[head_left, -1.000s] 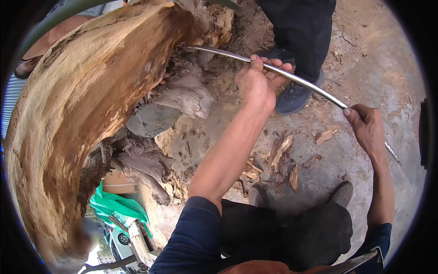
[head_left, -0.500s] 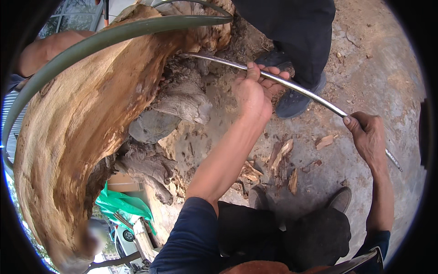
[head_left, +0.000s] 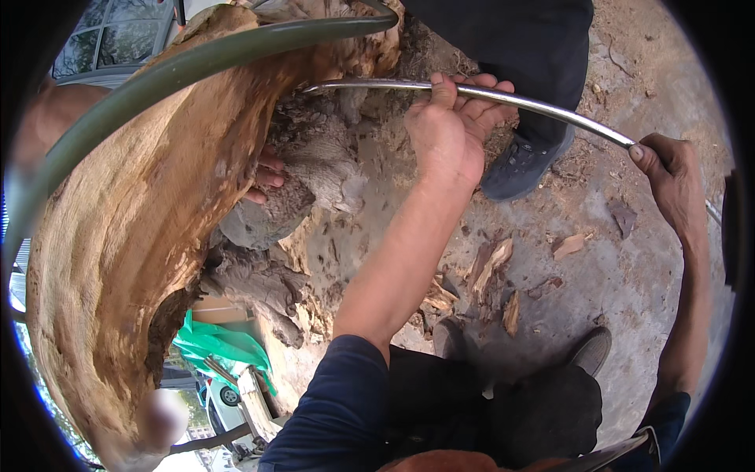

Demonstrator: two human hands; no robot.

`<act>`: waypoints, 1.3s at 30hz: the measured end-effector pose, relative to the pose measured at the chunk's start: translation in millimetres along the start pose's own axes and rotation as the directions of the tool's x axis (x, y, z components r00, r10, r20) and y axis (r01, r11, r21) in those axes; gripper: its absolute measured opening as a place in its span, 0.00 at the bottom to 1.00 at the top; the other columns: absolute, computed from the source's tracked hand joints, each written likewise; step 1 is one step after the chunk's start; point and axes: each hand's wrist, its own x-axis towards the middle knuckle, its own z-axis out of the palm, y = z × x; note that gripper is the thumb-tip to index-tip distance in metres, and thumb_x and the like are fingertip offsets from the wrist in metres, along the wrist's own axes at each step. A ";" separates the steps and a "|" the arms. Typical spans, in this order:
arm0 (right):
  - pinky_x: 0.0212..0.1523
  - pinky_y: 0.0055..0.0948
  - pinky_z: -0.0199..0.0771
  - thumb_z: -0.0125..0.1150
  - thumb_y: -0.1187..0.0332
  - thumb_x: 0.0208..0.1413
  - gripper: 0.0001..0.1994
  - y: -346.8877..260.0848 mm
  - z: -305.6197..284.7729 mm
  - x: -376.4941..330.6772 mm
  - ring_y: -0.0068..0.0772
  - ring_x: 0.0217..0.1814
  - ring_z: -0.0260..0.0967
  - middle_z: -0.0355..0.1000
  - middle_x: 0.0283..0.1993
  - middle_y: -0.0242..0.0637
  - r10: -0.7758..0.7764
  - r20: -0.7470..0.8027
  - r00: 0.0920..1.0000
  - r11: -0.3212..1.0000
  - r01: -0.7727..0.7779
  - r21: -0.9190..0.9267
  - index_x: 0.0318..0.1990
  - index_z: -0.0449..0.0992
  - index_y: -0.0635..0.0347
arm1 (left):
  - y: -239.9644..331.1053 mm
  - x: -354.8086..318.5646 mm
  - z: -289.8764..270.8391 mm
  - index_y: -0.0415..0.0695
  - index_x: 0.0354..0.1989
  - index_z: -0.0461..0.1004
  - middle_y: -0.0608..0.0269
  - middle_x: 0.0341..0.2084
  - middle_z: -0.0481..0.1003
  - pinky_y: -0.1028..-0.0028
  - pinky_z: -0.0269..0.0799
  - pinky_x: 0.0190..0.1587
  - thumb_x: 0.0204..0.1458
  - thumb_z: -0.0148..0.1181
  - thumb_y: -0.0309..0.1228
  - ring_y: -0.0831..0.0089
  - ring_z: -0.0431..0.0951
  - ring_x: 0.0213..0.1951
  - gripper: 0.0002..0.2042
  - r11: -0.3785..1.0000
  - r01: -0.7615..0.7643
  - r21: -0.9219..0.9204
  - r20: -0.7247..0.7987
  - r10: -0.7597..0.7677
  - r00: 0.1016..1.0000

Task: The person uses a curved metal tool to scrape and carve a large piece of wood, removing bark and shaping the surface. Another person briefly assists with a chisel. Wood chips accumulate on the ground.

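Right of the trunk (head_left: 149,204), tip at its edge, the metal bar (head_left: 558,112) sits in the left hand (head_left: 447,135) under thumb, right hand (head_left: 672,175) gripping farther out; probably best worked slowly, co-worker's fingers (head_left: 270,178) being by the trunk's edge.

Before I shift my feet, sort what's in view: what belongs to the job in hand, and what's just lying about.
In the job:
metal bar, held in the left hand and right hand
big trunk, its edge beside the bar's end
another person's hand, by the trunk

Seemingly just lying about:
split wood chunk
small wood scrap
thin splinter
green sheet
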 end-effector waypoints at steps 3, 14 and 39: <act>0.21 0.37 0.53 0.65 0.54 0.55 0.20 1.9 -2.8 11.0 0.30 0.16 0.55 0.62 0.13 0.39 -0.030 0.009 1.000 0.999 0.030 -0.042 0.27 0.79 0.68 | -0.4 8.3 1.1 0.37 0.39 0.63 0.43 0.39 0.73 0.43 0.80 0.46 0.71 0.33 0.34 0.40 0.78 0.47 0.14 1.000 -0.008 -0.015 0.007 0.008 1.000; 0.24 0.40 0.58 0.67 0.61 0.56 0.18 -4.3 33.9 -69.1 0.42 0.18 0.56 0.60 0.17 0.50 0.106 0.095 0.990 0.971 -0.123 0.206 0.28 0.76 0.71 | -9.5 -24.0 -17.9 0.38 0.40 0.63 0.46 0.32 0.76 0.48 0.82 0.42 0.71 0.36 0.33 0.46 0.82 0.38 0.12 0.962 0.102 0.253 -0.125 -0.072 0.990; 0.23 0.33 0.54 0.73 0.60 0.51 0.19 4.3 41.2 -135.0 0.24 0.21 0.54 0.58 0.16 0.35 0.160 0.546 0.823 0.861 -0.387 0.331 0.26 0.72 0.69 | -17.6 -87.7 -72.9 0.36 0.38 0.65 0.39 0.36 0.78 0.61 0.84 0.34 0.69 0.45 0.35 0.50 0.84 0.38 0.13 0.873 0.394 0.287 -0.198 -0.349 0.916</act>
